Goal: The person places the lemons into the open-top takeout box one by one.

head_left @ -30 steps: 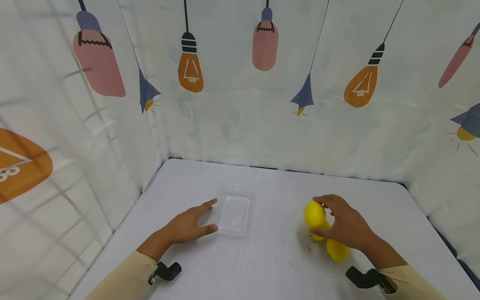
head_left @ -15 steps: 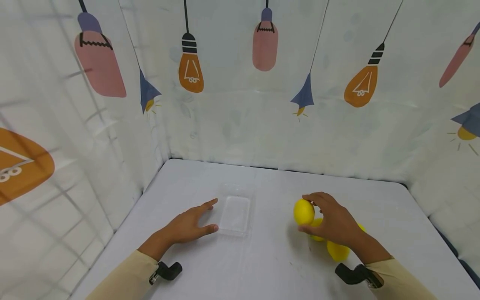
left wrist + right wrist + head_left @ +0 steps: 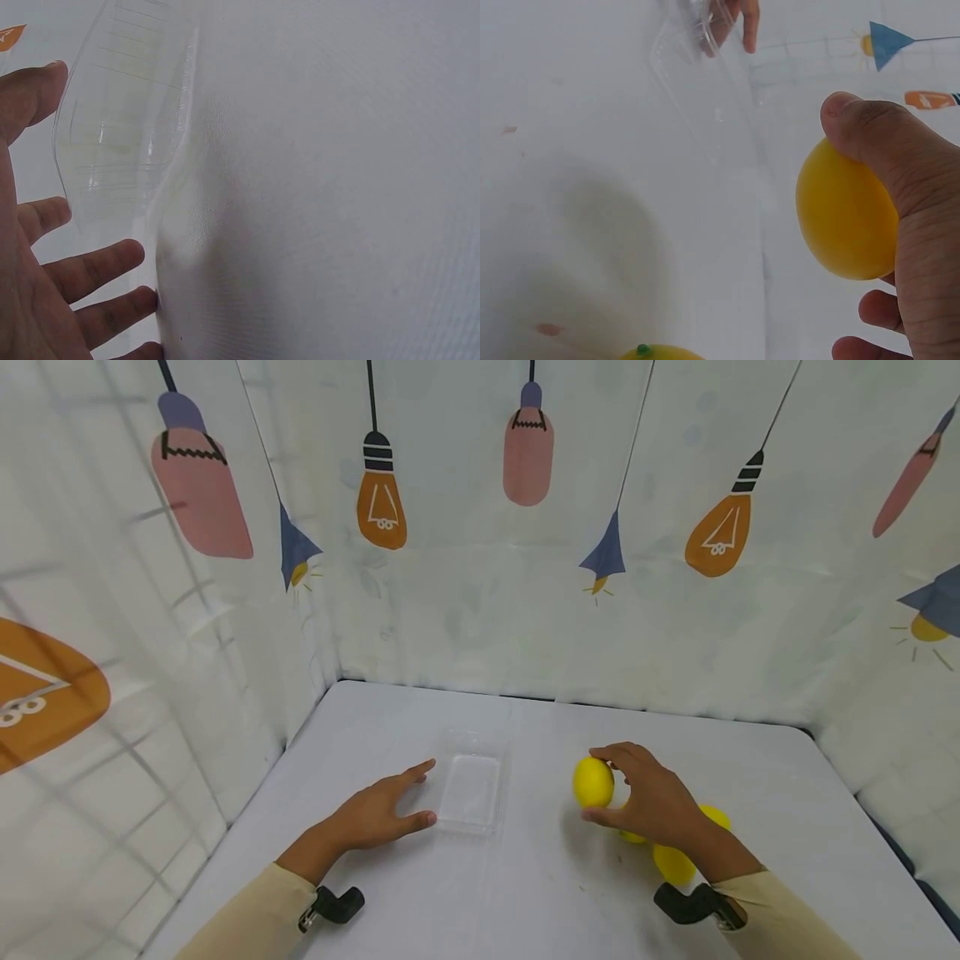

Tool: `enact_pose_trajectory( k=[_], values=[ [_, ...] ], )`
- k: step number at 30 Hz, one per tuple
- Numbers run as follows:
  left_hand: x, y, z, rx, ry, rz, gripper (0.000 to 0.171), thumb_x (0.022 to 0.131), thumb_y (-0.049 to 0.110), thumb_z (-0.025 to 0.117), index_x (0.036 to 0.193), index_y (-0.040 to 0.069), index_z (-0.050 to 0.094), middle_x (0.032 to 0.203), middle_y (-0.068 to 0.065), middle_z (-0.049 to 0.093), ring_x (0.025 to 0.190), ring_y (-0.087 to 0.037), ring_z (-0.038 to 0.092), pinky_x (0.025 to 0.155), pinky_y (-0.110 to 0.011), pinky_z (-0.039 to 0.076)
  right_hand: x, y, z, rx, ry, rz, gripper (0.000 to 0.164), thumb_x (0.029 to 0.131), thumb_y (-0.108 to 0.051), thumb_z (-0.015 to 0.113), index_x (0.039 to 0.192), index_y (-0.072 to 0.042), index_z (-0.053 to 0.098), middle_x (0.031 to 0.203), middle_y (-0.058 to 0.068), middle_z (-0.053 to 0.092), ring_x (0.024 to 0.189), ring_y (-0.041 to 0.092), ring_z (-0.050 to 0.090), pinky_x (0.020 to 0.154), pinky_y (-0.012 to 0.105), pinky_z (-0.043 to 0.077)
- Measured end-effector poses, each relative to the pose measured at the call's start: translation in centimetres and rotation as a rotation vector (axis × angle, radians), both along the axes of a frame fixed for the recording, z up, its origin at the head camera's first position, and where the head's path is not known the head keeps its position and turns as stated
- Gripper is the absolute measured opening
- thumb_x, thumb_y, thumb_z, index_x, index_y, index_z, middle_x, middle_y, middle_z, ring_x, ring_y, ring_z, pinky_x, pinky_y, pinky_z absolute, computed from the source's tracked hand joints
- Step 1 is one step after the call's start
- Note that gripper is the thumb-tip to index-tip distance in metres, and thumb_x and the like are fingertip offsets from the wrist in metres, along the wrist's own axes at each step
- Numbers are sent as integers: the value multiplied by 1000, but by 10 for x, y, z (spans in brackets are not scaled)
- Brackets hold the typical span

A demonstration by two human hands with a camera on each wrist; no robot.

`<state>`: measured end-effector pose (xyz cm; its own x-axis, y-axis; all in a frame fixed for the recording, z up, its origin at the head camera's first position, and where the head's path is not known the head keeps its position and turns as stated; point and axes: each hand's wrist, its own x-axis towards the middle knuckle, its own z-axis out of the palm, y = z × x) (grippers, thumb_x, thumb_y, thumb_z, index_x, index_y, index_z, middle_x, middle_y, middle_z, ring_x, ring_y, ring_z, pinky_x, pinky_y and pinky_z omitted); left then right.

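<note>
My right hand holds a yellow lemon between thumb and fingers, raised over the table; the right wrist view shows the thumb lying across one end of this lemon. To the left, a clear plastic container lies on the table. My left hand is at the container's left side, fingers and thumb spread with nothing in them. In the left wrist view, the fingertips reach right at the wall of the clear container.
Beneath and behind the right hand lie more lemons: one in front, one to the right, and one partly hidden lemon. A white cloth covers the table. Curtains with printed lamps enclose its back and sides.
The right hand has carried the held lemon leftward, away from the other lemons, which now show more. The left hand has stayed beside the container.
</note>
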<state>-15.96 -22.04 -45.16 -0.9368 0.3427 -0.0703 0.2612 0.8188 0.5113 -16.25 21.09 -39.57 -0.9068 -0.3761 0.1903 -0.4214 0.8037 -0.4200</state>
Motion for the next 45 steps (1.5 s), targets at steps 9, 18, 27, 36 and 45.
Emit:
enact_pose_trajectory(
  k=[9,18,27,36,45],
  values=[
    [0,0,-2,-1,12,2,87,90,68,64,162,34,31,146,-1,58,141,-33,45,109,-63,37,-4,-11,-2,8,12,4,88,71,-57,90,143,-21,56,137,0,55,102,21,62,77,39,56],
    [0,1,-1,-1,3,3,87,91,67,65,163,33,30,147,-3,57,141,-35,44,109,-64,37,-6,-26,-1,-6,18,32,87,71,-60,89,143,-24,57,136,-4,55,107,16,60,79,41,54],
    [0,0,-2,11,17,-2,86,91,66,66,162,35,30,145,0,58,140,-34,45,108,-63,38,-8,-39,-4,-1,23,34,86,70,-57,90,143,-23,58,135,-3,56,111,18,59,87,47,55],
    [-1,-3,-2,6,25,-10,86,92,66,64,163,32,30,146,-2,58,141,-34,45,109,-63,38,-12,-53,-5,-30,31,45,86,70,-59,90,141,-23,59,136,-3,56,114,19,59,88,46,55],
    [-1,-1,-2,25,8,-18,86,91,67,65,163,33,30,147,-2,57,143,-34,43,111,-62,36,-14,-67,-10,-35,25,47,84,71,-57,90,141,-22,59,137,-5,56,118,18,58,89,45,55]
  ],
)
